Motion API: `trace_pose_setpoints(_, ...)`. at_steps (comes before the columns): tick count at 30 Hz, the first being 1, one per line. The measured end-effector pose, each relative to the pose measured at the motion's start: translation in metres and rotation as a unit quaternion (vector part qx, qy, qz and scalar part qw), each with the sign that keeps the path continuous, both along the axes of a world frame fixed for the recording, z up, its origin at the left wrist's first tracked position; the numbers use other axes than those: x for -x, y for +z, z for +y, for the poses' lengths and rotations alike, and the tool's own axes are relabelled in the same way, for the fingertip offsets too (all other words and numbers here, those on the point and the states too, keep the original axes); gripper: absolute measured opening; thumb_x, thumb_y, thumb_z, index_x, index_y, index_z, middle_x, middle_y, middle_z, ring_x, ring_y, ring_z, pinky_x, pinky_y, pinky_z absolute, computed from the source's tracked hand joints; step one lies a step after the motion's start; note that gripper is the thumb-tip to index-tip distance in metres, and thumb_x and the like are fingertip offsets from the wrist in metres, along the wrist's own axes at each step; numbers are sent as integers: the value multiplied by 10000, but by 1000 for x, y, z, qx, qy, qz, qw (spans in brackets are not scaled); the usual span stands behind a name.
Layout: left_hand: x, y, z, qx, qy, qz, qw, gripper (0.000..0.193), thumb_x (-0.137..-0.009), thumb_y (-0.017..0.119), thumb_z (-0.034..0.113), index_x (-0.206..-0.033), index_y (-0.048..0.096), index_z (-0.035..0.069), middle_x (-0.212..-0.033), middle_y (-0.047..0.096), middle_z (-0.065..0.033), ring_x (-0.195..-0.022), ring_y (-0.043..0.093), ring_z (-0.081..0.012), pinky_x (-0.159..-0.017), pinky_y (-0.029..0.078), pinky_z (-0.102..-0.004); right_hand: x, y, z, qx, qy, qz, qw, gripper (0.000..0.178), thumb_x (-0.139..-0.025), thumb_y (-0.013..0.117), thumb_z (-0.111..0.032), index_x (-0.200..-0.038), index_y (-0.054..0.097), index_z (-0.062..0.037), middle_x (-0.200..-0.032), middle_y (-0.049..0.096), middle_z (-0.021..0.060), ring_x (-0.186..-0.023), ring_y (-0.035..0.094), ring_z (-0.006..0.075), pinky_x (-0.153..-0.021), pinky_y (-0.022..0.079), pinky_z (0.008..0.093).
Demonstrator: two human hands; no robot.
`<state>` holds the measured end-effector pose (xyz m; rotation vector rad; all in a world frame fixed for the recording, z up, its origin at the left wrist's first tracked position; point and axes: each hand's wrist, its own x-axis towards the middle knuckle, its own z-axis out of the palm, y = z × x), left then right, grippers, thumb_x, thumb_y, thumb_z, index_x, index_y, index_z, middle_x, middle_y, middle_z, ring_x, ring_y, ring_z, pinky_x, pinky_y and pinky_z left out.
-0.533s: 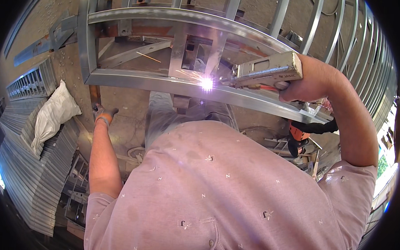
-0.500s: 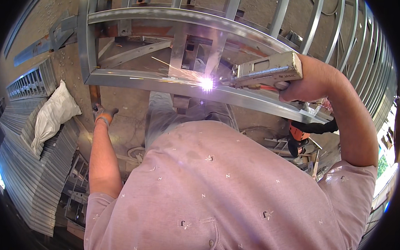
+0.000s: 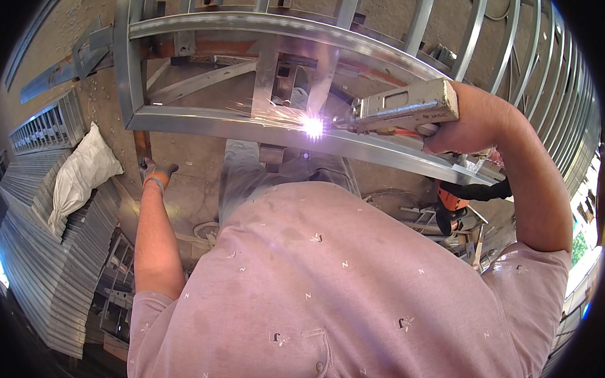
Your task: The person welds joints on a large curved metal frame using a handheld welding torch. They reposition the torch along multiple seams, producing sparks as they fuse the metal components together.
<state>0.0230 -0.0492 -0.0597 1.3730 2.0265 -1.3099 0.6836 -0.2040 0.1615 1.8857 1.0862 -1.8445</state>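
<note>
My right hand (image 3: 453, 131) wraps round a boxy, beige handheld welding gun (image 3: 407, 109). At the gun's tip, a bright white-violet flash (image 3: 313, 127) burns against the near rail (image 3: 204, 124) of a silvery metal frame, where an upright bar meets it. Sparks (image 3: 272, 113) fly off to the left. The glare hides the joint itself. My left hand (image 3: 157, 172), in a grey and orange glove, is held low at the left with its thumb spread from the fingers. Close to its fingertips is a rusty bar (image 3: 141, 145); whether they touch it, I cannot tell.
Many parallel silvery bars (image 3: 504, 49) of the frame extend to the right. At the left a white sack (image 3: 87, 173) lies on stacked ribbed metal (image 3: 49, 266). An orange and black tool or machine (image 3: 452, 202) is below the frame at the right, beside a black hose (image 3: 478, 190).
The frame appears shifted very slightly left in the view. The flash keeps burning at the same joint, and the spark spray has become shorter. Both hands stay in place.
</note>
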Motion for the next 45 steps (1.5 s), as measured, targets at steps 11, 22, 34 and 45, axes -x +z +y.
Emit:
trace_pose_setpoints(11, 5, -3, 1, -16, 11, -4, 1000, 1299, -772, 876, 540, -1716, 109, 83, -1736, 195, -282, -1619, 191, -414, -1298, 267, -504, -6, -3, -6, -9, -2, 18, 1000, 747, -626, 927, -122, -1337, 702, -79, -1206, 776, 136, -1082, 736, 271, -1020, 550, 392)
trace_pose_setpoints(22, 5, 18, 6, -92, -48, -30, 994, 1210, -790, 831, 576, -1686, 214, 44, -1688, 357, -234, -1524, 400, -410, -1241, 380, -473, -16, 41, -36, -64, -102, -90, 989, 588, -707, 898, -118, -1267, 724, -71, -1107, 792, 99, -1013, 743, 219, -940, 579, 348)
trace_pose_setpoints(34, 41, -42, 22, -269, -158, -111, 944, 983, -778, 857, 533, -1502, 441, 14, -1438, 599, -253, -1316, 610, -410, -1097, 509, -467, 132, 42, -64, -351, 73, -312, 880, 379, -736, 793, -100, -1079, 634, -122, -882, 742, 130, -854, 719, 376, -759, 535, 486)
trace_pose_setpoints(45, 50, -62, 11, -383, -182, -177, 888, 866, -846, 754, 637, -1444, 516, 58, -1192, 739, -234, -1076, 732, -434, -929, 578, -526, 204, -12, -65, -466, 58, -379, 797, 396, -736, 815, -277, -1049, 622, -132, -822, 729, 69, -791, 714, 330, -737, 476, 441)
